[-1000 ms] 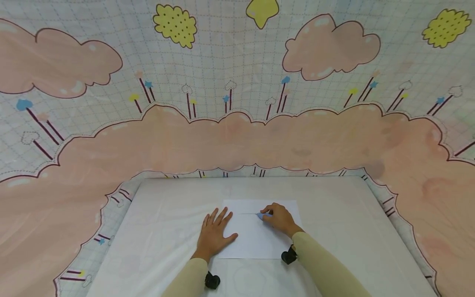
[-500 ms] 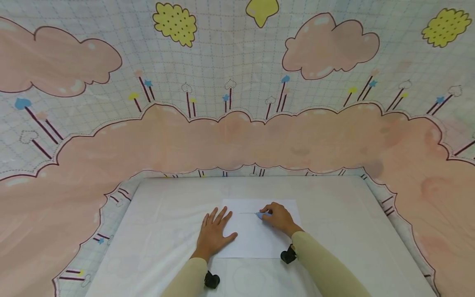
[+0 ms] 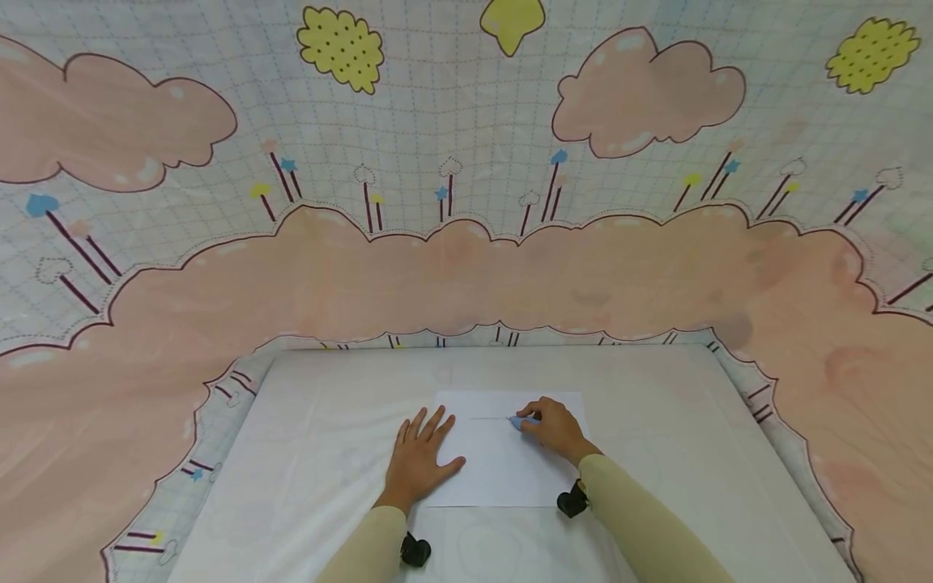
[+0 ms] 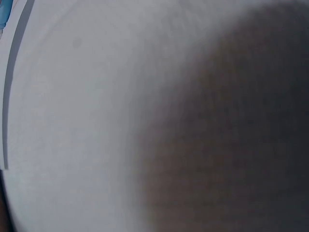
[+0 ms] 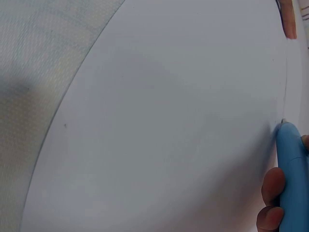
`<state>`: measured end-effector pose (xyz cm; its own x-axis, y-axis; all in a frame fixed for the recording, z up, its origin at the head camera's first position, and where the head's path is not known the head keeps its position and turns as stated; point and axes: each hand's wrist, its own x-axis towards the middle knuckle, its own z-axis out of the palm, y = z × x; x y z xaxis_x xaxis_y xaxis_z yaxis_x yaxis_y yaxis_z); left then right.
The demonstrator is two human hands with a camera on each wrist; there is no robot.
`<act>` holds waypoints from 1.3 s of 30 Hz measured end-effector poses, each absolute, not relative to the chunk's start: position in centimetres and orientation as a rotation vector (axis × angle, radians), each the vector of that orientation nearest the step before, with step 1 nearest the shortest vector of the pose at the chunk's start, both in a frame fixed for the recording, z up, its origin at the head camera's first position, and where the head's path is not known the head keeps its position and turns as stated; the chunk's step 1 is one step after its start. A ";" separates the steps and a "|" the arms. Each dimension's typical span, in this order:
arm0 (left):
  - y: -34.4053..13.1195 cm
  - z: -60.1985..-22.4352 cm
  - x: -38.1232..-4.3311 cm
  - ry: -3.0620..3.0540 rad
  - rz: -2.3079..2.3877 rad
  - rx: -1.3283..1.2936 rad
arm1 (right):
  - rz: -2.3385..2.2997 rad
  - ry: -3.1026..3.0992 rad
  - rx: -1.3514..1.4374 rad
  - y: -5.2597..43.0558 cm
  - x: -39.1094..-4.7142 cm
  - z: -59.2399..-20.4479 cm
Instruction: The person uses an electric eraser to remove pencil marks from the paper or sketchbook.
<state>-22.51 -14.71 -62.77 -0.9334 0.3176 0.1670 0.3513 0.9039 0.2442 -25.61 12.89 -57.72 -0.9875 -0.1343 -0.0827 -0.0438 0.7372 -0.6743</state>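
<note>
White-clothed table point(image 3: 328, 405), cloud-print drape point(image 3: 496, 275) behind. Paper point(image 3: 503, 470) on table, bearing thin line point(image 3: 487, 419). Left hand point(image 3: 419, 465), fingers spread, at paper's left edge; right hand point(image 3: 555, 429) pinching blue pen point(image 5: 292, 179).

- And here's the surface point(image 3: 328, 389), a broad spread under a white cover, stretching out on every side of the paper sheet point(image 3: 496, 474)!
- There's the paper itself, white on white, lying directly on that cover with its near edge showing clearly!
- Look left of the paper: soft creases run through the cover!
- Just nearer the person than the paper, a faint round outline point(image 3: 488, 551) shows on the cover!
- And the left hand point(image 3: 417, 465), palm down with fingers spread, rests across the paper's left edge, part on the cover, thumb over the sheet!
</note>
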 end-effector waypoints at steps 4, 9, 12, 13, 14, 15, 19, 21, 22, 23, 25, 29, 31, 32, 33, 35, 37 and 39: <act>-14.7 -62.5 -22.4 -2.959 -0.418 -0.513 | -1.087 2.806 -0.138 12.8 -25.5 -57.8; -14.7 -62.3 -22.2 -2.975 -0.412 -0.512 | -1.069 2.827 -0.169 12.5 -25.7 -58.1; -14.6 -62.4 -22.2 -2.977 -0.404 -0.513 | -1.058 2.836 -0.195 12.3 -25.8 -58.2; -14.6 -62.4 -22.2 -2.978 -0.403 -0.512 | -1.053 2.839 -0.201 12.3 -25.9 -58.3; -14.6 -62.5 -22.3 -2.978 -0.401 -0.512 | -1.050 2.842 -0.207 12.2 -25.9 -58.3; -14.6 -62.5 -22.3 -2.979 -0.401 -0.511 | -1.047 2.844 -0.213 12.2 -25.9 -58.3; -14.6 -62.6 -22.3 -2.976 -0.405 -0.511 | -1.035 2.846 -0.206 12.3 -25.9 -58.3; -14.6 -62.5 -22.3 -2.976 -0.409 -0.512 | -1.029 2.847 -0.196 12.5 -25.8 -58.2; -14.7 -62.5 -22.3 -2.976 -0.411 -0.512 | -1.027 2.848 -0.188 12.6 -25.8 -58.2; -14.7 -62.5 -22.3 -2.977 -0.410 -0.511 | -1.025 2.849 -0.181 12.7 -25.8 -58.2; -14.7 -62.5 -22.4 -2.977 -0.408 -0.510 | -1.025 2.849 -0.168 12.9 -25.8 -58.1; -14.9 -62.5 -22.4 -2.977 -0.400 -0.511 | -1.030 2.852 -0.169 13.0 -25.8 -58.2; -14.9 -62.6 -22.4 -2.972 -0.402 -0.513 | -1.044 2.847 -0.173 12.8 -25.8 -58.2; -14.9 -62.6 -22.4 -2.970 -0.405 -0.515 | -1.049 2.845 -0.177 12.7 -25.7 -58.3; -14.9 -62.7 -22.4 -2.965 -0.404 -0.517 | -1.056 2.841 -0.181 12.6 -25.7 -58.3; -14.9 -62.8 -22.4 -2.961 -0.394 -0.519 | -1.060 2.836 -0.185 12.4 -25.7 -58.3; -14.9 -62.9 -22.4 -2.953 -0.382 -0.522 | -1.064 2.834 -0.194 12.1 -25.7 -58.3; -14.9 -63.0 -22.5 -2.944 -0.368 -0.525 | -1.062 2.834 -0.197 12.0 -25.7 -58.4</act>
<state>-22.49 -14.88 -62.99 -0.9314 0.3231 0.1674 0.3544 0.9099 0.2155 -25.70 11.98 -58.35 -0.9856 -0.1592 -0.0561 -0.0831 0.7470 -0.6596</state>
